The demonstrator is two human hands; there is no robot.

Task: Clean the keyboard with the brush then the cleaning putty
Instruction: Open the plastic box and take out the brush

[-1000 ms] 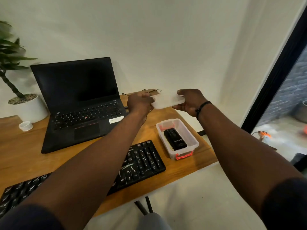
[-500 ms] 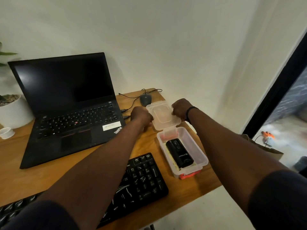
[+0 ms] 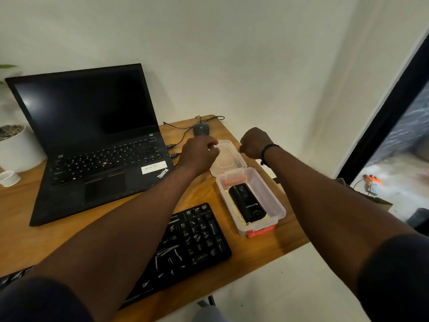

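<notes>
Through the head camera I am looking down at a wooden table (image 3: pixel 58 219) whose right edge is running diagonally below both outstretched arms. My left hand (image 3: pixel 199 154) is reaching to the clear lid (image 3: pixel 228 158) lying flat near the far right corner, fingers curled over the lid's left rim and apparently pinching it, though I cannot tell how firmly. My right hand (image 3: pixel 254 144) is hovering at the lid's right side, curled into a loose fist; I cannot tell whether it is touching the lid or holding anything. A dark band (image 3: pixel 267 151) is sitting on that wrist. Just nearer than the lid, by the right edge, the clear container (image 3: pixel 276 201) with red clips is standing open, holding a black device (image 3: pixel 247 204) lying lengthwise; something yellowish is showing beneath it. The black keyboard (image 3: pixel 190 245) is lying along the near edge, left of the container, its keys streaked with pale marks and partly hidden by my left forearm. An open laptop (image 3: pixel 92 140) is occupying the far left part, with a mouse (image 3: pixel 201 130) at the far edge beside the lid, and a white pot (image 3: pixel 18 149) at the left edge
</notes>
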